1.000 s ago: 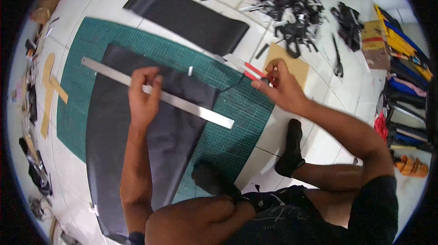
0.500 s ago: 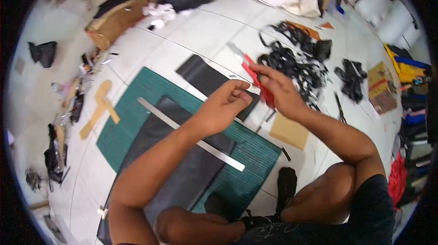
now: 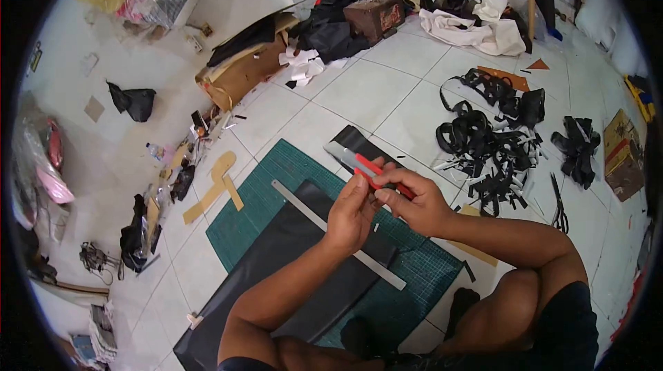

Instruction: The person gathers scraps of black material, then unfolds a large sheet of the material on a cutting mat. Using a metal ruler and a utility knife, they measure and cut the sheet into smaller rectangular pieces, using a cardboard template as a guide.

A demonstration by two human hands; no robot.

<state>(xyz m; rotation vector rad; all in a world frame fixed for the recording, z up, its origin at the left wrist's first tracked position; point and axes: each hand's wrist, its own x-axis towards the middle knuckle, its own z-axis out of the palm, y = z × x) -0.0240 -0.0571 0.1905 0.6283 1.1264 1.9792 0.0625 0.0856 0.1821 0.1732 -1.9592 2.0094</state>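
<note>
A red box cutter (image 3: 367, 167) with its blade out points up and left in front of me. My right hand (image 3: 418, 202) is closed round its handle. Close against the cutter's front part, my left hand (image 3: 349, 216) is closed in a pinch on it; the exact contact is partly hidden. Below my hands, a metal ruler (image 3: 381, 271) lies slantwise across a folded black sheet (image 3: 280, 260). The sheet rests on a green cutting mat (image 3: 238, 222). Beyond the cutter is a black piece of material (image 3: 350, 138), partly covered by my hands.
Black and white scraps (image 3: 483, 150) are heaped on the tiled floor at right, near scissors (image 3: 559, 205). Tan template pieces (image 3: 214, 188) lie left of the mat. A cardboard box (image 3: 242, 71) and piled cloth (image 3: 476, 33) stand farther back.
The view has swung so the scene sits farther right and lower. My left hand has come up to the cutter, which is tilted flatter than before.
</note>
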